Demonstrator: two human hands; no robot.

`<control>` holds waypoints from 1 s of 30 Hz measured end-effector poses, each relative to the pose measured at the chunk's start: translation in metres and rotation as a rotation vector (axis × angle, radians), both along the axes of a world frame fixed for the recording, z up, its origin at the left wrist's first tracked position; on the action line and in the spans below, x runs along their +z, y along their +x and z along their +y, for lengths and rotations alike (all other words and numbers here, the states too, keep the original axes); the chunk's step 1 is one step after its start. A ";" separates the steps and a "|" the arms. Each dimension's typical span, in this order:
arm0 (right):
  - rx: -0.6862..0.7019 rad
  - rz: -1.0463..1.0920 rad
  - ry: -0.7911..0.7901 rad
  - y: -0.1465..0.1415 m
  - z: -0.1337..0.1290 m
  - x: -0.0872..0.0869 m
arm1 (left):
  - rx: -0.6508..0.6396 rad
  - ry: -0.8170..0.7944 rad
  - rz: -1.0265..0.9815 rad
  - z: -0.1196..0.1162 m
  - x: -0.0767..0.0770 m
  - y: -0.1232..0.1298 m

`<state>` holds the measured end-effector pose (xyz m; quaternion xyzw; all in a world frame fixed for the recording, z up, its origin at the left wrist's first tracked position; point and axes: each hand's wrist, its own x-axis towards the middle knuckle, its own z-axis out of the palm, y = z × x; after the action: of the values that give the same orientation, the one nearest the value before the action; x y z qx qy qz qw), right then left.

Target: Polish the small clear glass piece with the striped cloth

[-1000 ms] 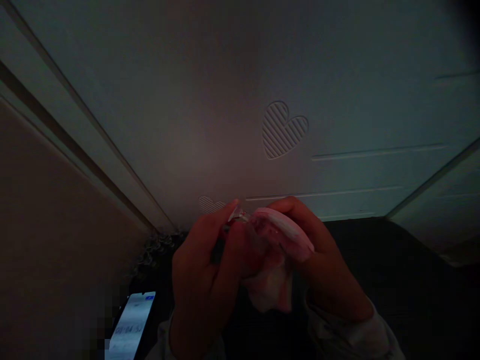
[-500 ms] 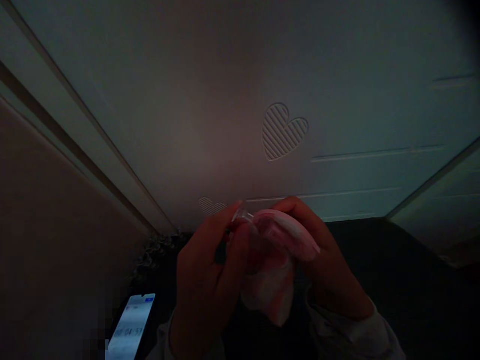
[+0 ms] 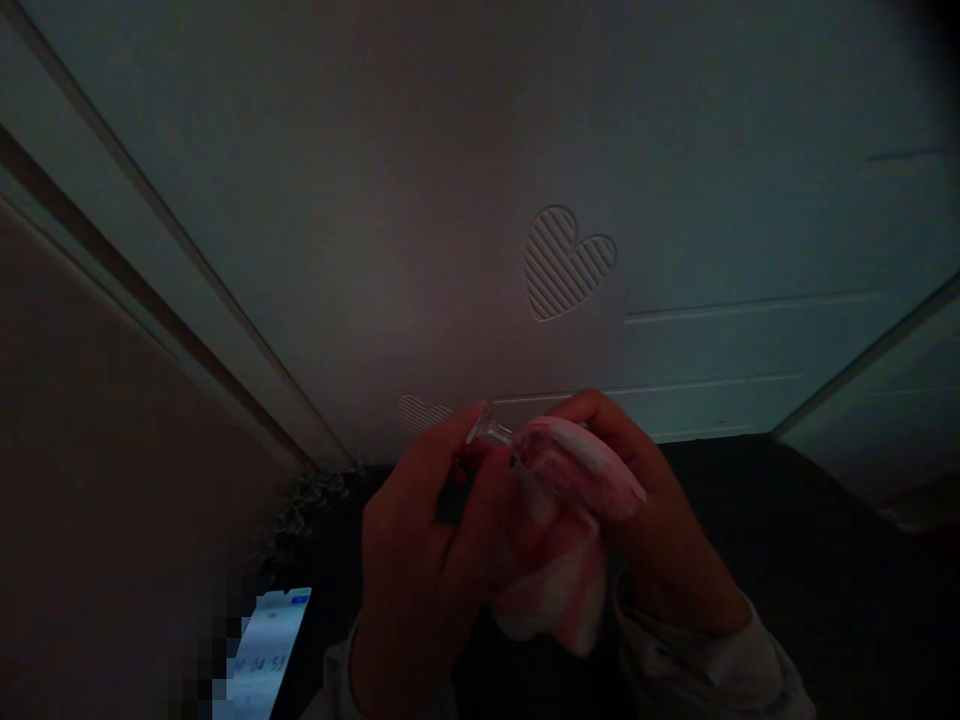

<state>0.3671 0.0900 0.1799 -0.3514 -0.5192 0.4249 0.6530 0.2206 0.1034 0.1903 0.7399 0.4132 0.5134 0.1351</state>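
Observation:
My left hand [image 3: 427, 545] is closed, pinching a clear plastic piece [image 3: 493, 430] that looks like a suction cup between thumb and forefinger. Against that cup rests a pink-and-white soft item [image 3: 585, 465], perhaps plush, with a rounded upper part. My right hand [image 3: 667, 540] grips this rounded part from behind, its fingers mostly hidden. Below it hangs a softer pink-and-white striped portion [image 3: 559, 595], down between both hands. Dim light hides how the cup and the soft item join.
A pale panel [image 3: 360, 250] with embossed striped hearts [image 3: 571, 262] rises in front. Several small clear pieces [image 3: 304, 500] lie in a pile at the left of the dark surface [image 3: 780, 560]. A lit phone [image 3: 266, 650] showing a timer lies at lower left.
Both hands and the soft item have shifted slightly right. The hanging striped portion has swung right, and more of the clear cup's stem shows.

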 end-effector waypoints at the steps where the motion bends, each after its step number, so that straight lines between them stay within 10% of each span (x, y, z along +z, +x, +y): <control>1: 0.007 0.004 0.009 0.000 0.000 -0.001 | -0.003 0.021 -0.003 0.001 -0.001 0.000; 14: -0.121 -0.034 0.010 -0.001 0.002 -0.004 | 0.041 0.089 -0.049 0.001 -0.003 0.003; 30: -0.240 -0.023 0.385 -0.006 0.005 -0.010 | 0.059 0.115 -0.044 0.006 -0.005 0.006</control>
<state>0.3616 0.0949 0.1696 -0.2844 -0.5526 0.2329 0.7480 0.2270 0.1093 0.1858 0.7223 0.4017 0.5563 0.0862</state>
